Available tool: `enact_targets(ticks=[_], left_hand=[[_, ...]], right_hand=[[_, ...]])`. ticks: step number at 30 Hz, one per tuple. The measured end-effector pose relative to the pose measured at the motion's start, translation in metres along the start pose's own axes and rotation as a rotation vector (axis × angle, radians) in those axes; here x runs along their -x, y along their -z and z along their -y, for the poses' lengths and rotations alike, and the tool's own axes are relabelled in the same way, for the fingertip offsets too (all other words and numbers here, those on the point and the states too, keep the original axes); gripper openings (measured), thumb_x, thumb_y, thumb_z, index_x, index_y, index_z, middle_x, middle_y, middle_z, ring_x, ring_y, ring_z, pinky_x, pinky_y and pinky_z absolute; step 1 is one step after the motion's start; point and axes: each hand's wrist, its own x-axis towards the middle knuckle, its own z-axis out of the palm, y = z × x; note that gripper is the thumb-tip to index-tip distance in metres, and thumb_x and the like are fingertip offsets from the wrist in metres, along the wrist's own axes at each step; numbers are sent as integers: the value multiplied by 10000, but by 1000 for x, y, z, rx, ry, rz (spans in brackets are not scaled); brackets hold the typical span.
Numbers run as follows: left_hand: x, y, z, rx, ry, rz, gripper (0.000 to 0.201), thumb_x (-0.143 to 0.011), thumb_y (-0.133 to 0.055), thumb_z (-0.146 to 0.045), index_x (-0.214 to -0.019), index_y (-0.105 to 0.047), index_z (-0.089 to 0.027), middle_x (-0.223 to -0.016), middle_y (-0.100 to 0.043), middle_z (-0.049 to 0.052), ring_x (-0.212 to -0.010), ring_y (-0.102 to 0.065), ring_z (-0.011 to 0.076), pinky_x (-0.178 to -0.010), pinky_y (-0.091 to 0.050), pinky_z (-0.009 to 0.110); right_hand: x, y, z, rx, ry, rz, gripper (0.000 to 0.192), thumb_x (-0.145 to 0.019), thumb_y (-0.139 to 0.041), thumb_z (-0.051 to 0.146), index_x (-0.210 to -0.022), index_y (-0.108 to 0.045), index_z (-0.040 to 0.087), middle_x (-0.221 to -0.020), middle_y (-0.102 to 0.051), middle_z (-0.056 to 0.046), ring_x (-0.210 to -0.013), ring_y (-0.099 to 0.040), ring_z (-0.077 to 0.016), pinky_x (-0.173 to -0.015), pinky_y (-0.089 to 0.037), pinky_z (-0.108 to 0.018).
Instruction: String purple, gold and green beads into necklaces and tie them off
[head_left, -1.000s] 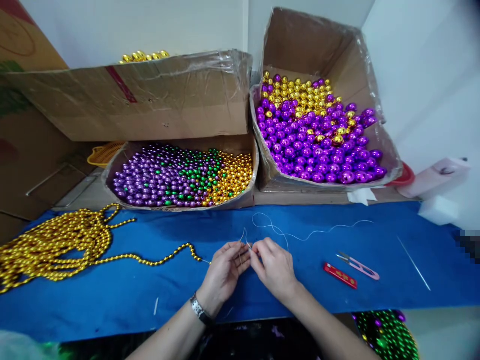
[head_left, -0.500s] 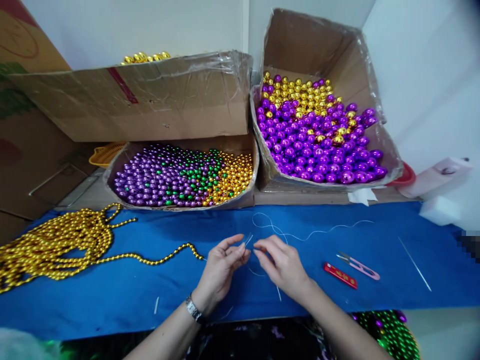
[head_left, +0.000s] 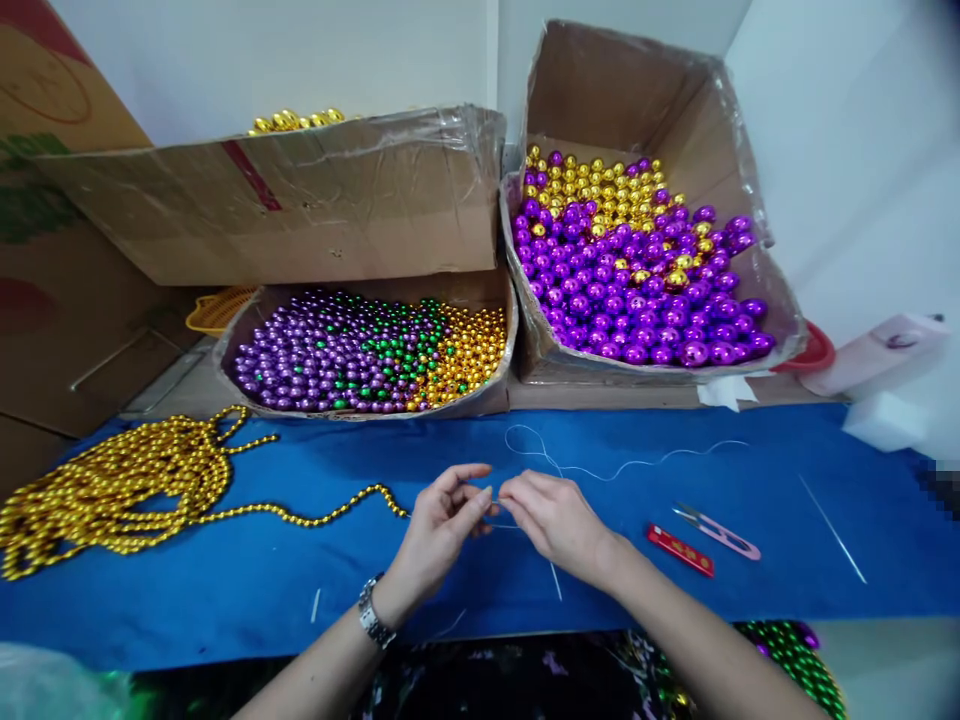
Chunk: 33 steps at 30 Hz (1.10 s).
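My left hand (head_left: 441,527) and my right hand (head_left: 556,521) meet fingertip to fingertip over the blue cloth (head_left: 240,590), both pinching a thin white thread (head_left: 600,472). The thread loops away to the right behind my right hand. A strand of gold beads (head_left: 330,514) ends just left of my left hand and runs back to a heap of gold bead strands (head_left: 112,490) at the far left. A watch sits on my left wrist.
A low box of purple, green and gold beads (head_left: 360,350) stands behind my hands, and a taller box of larger purple and gold beads (head_left: 630,270) to its right. Pink thread snips (head_left: 716,531), a red flat item (head_left: 680,550) and a long needle (head_left: 832,528) lie at right.
My hands parted slightly, then closed together again on the thread, shifting a little to the right. A short loose end of thread now lies below my right hand.
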Motion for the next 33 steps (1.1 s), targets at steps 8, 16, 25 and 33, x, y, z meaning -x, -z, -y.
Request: enact_targets(ticks=[8, 16, 25, 33], left_hand=[[-5, 9, -2, -295, -112, -65, 222, -794, -615, -366, -779, -639, -146, -701, -616, 19, -643, -512, 129, -588, -405, 226], [-6, 2, -9, 36, 78, 71, 220, -781, -634, -352, -850, -679, -148, -814, -633, 46, -702, -513, 138, -619, -413, 221], [-9, 5, -3, 122, 142, 99, 231, -721, -699, -344, -684, -651, -121, -638, -562, 5, -592, -445, 99, -554, -351, 208], [-4, 4, -10, -24, 58, 110, 256, -795, -610, -386, -714, -595, -143, -660, -507, -7, -615, -417, 109, -558, -358, 201]], right_hand=[[8, 6, 9, -292, -99, -65, 244, -1010, -185, 262, -1018, -418, 192, -904, -643, -48, -726, -649, -90, -576, -514, -184], [3, -4, 7, 314, 191, -105, 174, -937, -425, 190, -978, -592, 211, -1180, -611, -64, -1014, -577, -177, -858, -466, -326], [0, -10, 4, 457, 188, -30, 179, -936, -430, 242, -979, -604, 245, -1164, -591, -33, -905, -594, -143, -762, -478, -262], [5, 2, 2, 460, 43, -81, 210, -962, -386, 266, -932, -584, 202, -827, -615, -33, -737, -597, -131, -685, -450, -233]])
